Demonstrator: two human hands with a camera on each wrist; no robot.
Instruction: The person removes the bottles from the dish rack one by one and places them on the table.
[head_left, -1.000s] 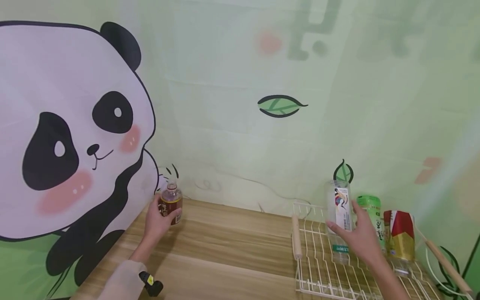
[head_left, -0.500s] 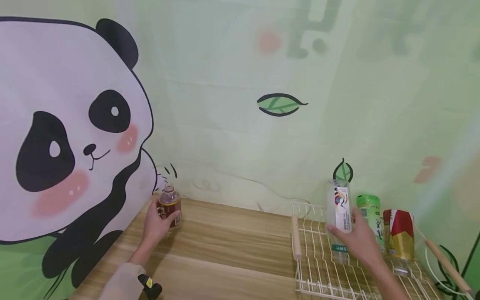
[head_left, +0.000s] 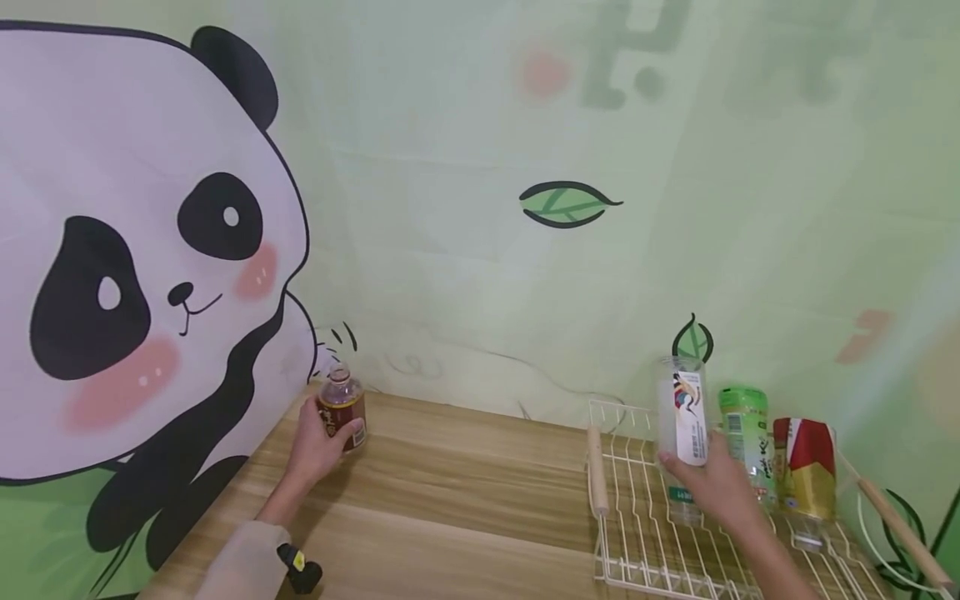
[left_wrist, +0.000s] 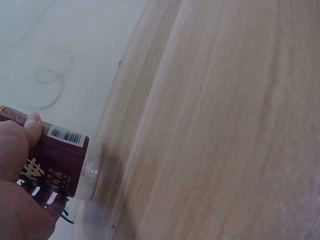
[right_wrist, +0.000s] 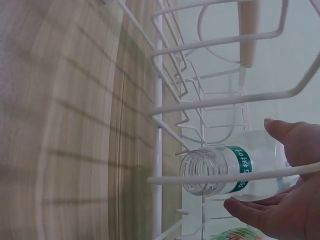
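Observation:
At the far left of the table, my left hand (head_left: 315,446) grips an upright plastic bottle (head_left: 347,415) with a dark red label and a clear, uncapped neck. Its label and barcode show in the left wrist view, where the thumb lies across the bottle (left_wrist: 60,167). On the right, a clear bottle (head_left: 684,408) with a white picture label and green band stands mouth down in the white wire rack (head_left: 637,500). My right hand (head_left: 716,479) is loosely spread around its lower part. In the right wrist view, thumb and fingers lie either side of this bottle (right_wrist: 262,170).
Behind my right hand, a green-labelled bottle (head_left: 747,442) and a red-and-gold labelled bottle (head_left: 806,471) stand in the rack. Wooden handles (head_left: 597,471) sit at the rack's sides. A panda-printed cloth (head_left: 450,250) hangs behind the wooden table (head_left: 450,483).
My right fingers have come slightly lower beside the clear bottle, which stays in place. The left hand keeps its grip on the dark red bottle. The head view has shifted a little.

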